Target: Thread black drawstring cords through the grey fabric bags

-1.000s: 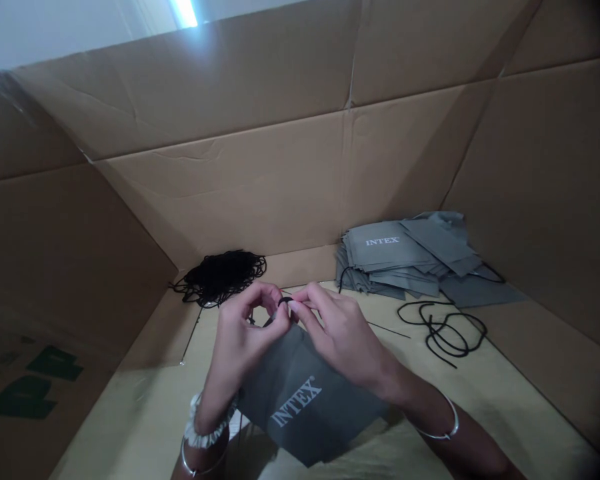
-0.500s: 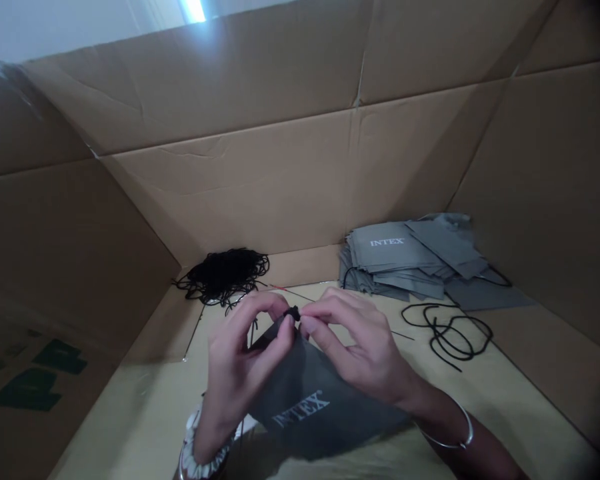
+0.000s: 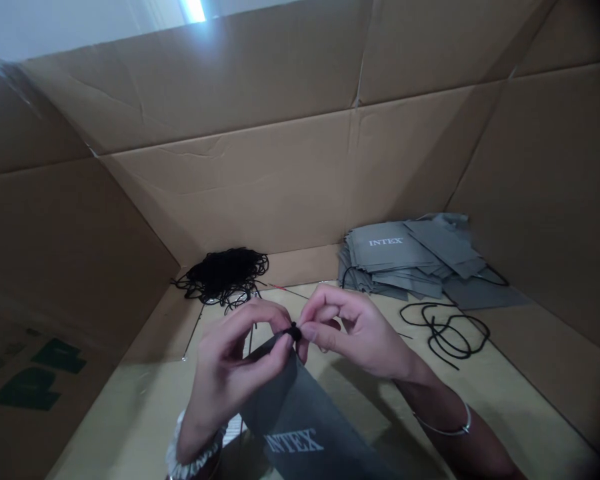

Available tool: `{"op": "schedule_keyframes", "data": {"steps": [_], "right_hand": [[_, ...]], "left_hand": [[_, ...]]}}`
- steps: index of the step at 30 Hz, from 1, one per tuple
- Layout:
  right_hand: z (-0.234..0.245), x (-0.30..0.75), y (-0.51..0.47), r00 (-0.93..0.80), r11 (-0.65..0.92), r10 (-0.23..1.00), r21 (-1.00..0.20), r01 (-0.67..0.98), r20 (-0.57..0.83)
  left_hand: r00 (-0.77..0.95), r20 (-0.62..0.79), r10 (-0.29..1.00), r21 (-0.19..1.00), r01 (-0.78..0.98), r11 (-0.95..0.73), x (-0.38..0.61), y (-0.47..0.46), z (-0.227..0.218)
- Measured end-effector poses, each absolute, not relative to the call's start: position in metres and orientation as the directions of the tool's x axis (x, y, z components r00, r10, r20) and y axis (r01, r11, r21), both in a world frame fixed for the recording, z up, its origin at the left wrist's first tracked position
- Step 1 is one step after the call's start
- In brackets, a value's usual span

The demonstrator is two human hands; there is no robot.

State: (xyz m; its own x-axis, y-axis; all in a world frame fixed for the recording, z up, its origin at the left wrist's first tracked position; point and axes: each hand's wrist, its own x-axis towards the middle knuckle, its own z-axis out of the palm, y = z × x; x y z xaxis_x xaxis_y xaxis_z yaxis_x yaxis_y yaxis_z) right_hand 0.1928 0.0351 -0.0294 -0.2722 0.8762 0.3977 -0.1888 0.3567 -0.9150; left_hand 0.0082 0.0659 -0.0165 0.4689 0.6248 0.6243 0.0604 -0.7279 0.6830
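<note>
Down on the pale cardboard floor point(image 3: 145, 413) of the box, all the action sits at the fingertips! The left hand point(image 3: 233, 367) keeps a narrow grip, thumb and fingers pinched on the gathered top of a grey INTEX drawstring bag point(image 3: 300, 420). The right hand point(image 3: 353, 330) comes in from the other side, just as narrow, its thumb and forefinger closed on a small black cord knot point(image 3: 294, 331), though whether that's a knot or a toggle is too small to call. The bag slopes from the pinch toward the person and runs off the bottom of the view. Out past the hands, a stack of grey INTEX bags point(image 3: 395, 257) lies by the far wall, a tangled heap of black cord point(image 3: 225, 277) sits to its left, and loose black cord point(image 3: 443, 333) curls on the right.
</note>
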Motion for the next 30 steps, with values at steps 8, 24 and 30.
{"op": "schedule_keyframes", "data": {"steps": [8, 24, 30], "right_hand": [[-0.021, 0.202, 0.032, -0.233, 0.506, 0.853, -0.848, 0.155, 0.467], [-0.033, 0.184, 0.031, -0.036, 0.643, 0.711, -0.629, 0.438, 0.702], [-0.043, 0.176, 0.029, -0.235, 0.760, 0.371, -0.148, 0.633, 0.898]], "left_hand": [[0.503, 0.483, 0.717, 0.817, 0.033, -0.575, 0.008, 0.066, -0.016], [0.406, 0.447, 0.797, 0.840, 0.116, -0.530, 0.017, 0.069, -0.017], [0.308, 0.553, 0.774, 0.772, 0.161, -0.615, 0.015, 0.061, -0.021]]}}
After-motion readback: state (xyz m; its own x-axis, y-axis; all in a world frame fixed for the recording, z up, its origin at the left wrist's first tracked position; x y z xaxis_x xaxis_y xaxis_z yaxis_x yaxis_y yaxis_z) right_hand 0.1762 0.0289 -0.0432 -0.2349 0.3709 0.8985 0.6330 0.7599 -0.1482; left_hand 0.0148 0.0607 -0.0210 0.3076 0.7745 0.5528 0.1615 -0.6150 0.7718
